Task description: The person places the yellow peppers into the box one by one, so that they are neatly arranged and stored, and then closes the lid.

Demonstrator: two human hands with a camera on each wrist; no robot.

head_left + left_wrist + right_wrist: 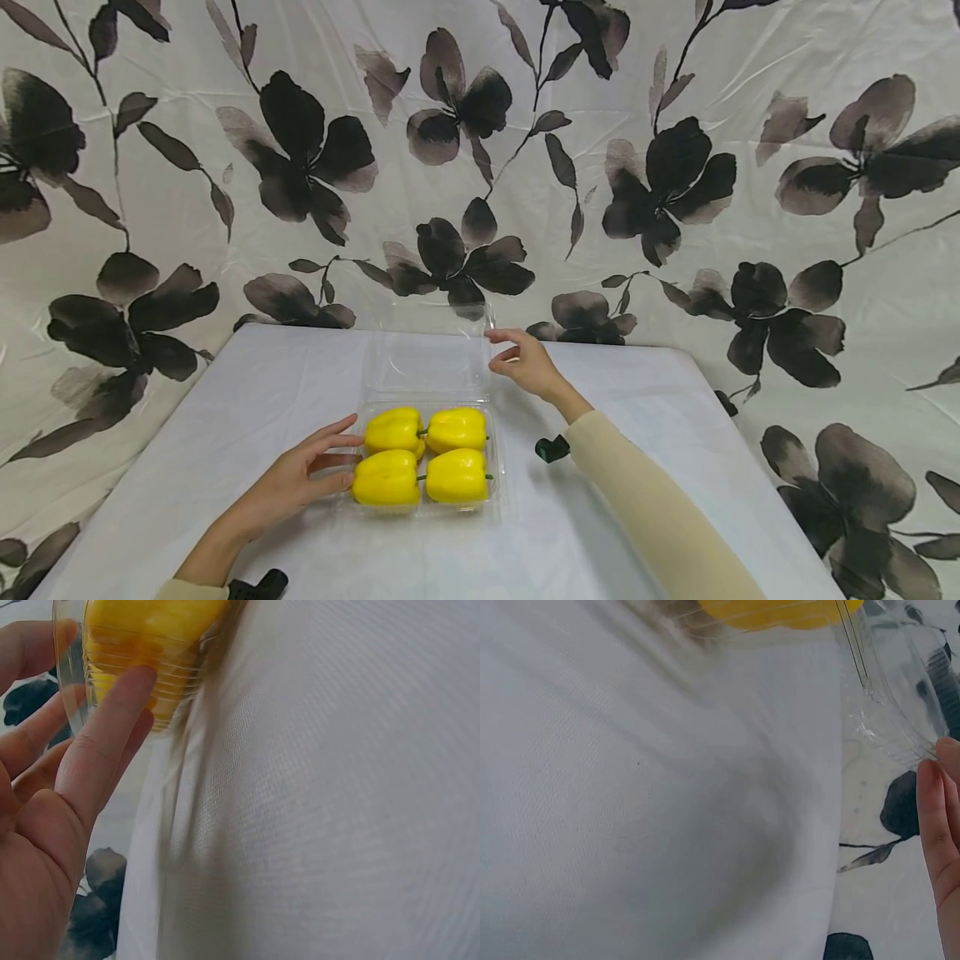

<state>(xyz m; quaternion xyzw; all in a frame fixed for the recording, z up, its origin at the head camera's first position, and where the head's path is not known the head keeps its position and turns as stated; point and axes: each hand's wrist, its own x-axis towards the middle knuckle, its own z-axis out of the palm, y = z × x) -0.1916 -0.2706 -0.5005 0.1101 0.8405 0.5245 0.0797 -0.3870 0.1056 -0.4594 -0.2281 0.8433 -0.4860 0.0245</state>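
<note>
Several yellow bell peppers point(457, 475) with green stems lie on their sides in two rows inside a clear plastic clamshell container point(498, 450). Its hinged lid point(427, 367) stands raised at the far side. My right hand point(528, 367) pinches the lid's right edge between thumb and fingers; in the right wrist view the fingertips meet on the clear rim. At the container's left side, my left hand point(296, 471) has its fingers extended. The left wrist view shows those fingertips against the ribbed clear wall point(169, 686), with yellow showing through it.
A white cloth covers the table point(600, 533) under the container. Behind the table hangs a pale curtain point(570, 208) with dark flower prints. Dark wrist devices show at the left wrist point(258, 585) and by the right sleeve point(552, 450).
</note>
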